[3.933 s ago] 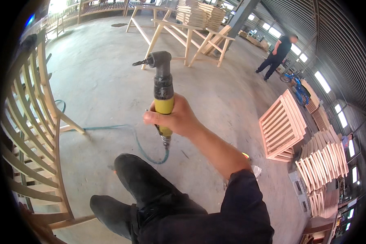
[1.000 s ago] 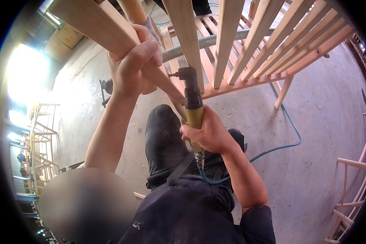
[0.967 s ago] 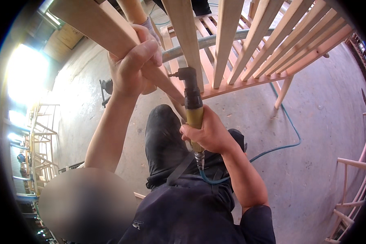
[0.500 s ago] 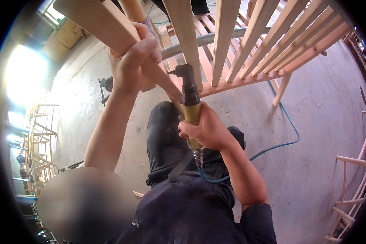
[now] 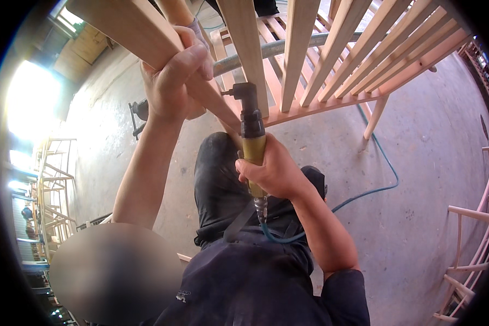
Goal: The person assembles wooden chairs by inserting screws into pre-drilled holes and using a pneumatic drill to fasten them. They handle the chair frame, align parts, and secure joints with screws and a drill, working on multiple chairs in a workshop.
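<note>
My left hand [image 5: 174, 81] is wrapped round a thick pale wooden post [image 5: 127, 30] of a slatted wooden frame. In my right hand [image 5: 274, 168] is a yellow-and-black right-angle air drill [image 5: 252, 124], upright with its angled head at the top. The thin bit points left at the post's side; whether it touches the wood I cannot tell. A teal air hose [image 5: 282, 239] joins the drill's lower end. Tapering wooden slats [image 5: 294, 54] rise from a wooden rail [image 5: 326, 108] right of the drill. The fingertips of my left hand are partly hidden.
Another person's forearm [image 5: 174, 10] comes in at the top, beside the post. A curved metal bar [image 5: 271, 50] runs behind the slats. A dark clamp-like fitting [image 5: 138, 113] sits left of my left wrist. Wooden frames [image 5: 470, 214] stand at the right, others [image 5: 60, 179] at the left.
The drill and my right hand have shifted very slightly up and left in the picture. My left hand keeps its grip on the post.
</note>
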Tool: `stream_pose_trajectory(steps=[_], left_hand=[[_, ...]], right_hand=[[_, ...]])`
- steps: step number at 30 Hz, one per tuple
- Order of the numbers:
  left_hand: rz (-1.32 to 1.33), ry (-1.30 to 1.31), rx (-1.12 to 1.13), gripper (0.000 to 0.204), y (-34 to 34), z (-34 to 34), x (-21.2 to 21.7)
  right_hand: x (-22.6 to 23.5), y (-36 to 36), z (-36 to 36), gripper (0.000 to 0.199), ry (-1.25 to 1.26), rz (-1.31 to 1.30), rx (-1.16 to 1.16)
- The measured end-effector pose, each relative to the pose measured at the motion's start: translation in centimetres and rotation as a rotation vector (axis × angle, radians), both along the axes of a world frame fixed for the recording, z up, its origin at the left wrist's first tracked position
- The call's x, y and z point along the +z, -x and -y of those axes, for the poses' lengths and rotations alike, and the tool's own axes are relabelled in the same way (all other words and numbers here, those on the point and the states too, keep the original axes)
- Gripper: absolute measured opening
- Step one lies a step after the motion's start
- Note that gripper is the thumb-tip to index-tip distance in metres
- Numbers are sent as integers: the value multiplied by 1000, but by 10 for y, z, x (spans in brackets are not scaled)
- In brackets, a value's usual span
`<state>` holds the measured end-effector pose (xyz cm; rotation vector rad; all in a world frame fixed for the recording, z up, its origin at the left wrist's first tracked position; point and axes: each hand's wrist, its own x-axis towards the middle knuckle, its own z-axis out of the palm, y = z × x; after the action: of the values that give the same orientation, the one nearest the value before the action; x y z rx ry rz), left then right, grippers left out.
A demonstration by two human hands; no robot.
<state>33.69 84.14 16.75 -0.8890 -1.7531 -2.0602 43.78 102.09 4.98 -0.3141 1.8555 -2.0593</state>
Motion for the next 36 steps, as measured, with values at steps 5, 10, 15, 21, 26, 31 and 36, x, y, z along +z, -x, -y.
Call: stream_pose_trajectory(steps=[5, 10, 15, 21, 26, 31, 36], left_hand=[[5, 4, -7, 10, 2, 2, 0], [-9, 24, 7, 10, 1, 2, 1], [-21, 9, -10, 10, 2, -1, 2], [-3, -4, 18, 11, 0, -3, 2], [-59, 72, 10, 12, 2, -1, 0], [-16, 45, 30, 13, 1, -2, 1], [6, 84, 45, 13, 0, -1, 3]], right_hand=[[0, 2, -1, 29, -1, -3, 33], [0, 4, -1, 28, 16, -4, 21], [3, 4, -5, 32, -2, -9, 42], [7, 1, -1, 33, -42, 11, 20], [6, 3, -3, 35, -27, 14, 22], [3, 8, -8, 34, 12, 3, 73], [-16, 8, 12, 33, 209, 95, -45]])
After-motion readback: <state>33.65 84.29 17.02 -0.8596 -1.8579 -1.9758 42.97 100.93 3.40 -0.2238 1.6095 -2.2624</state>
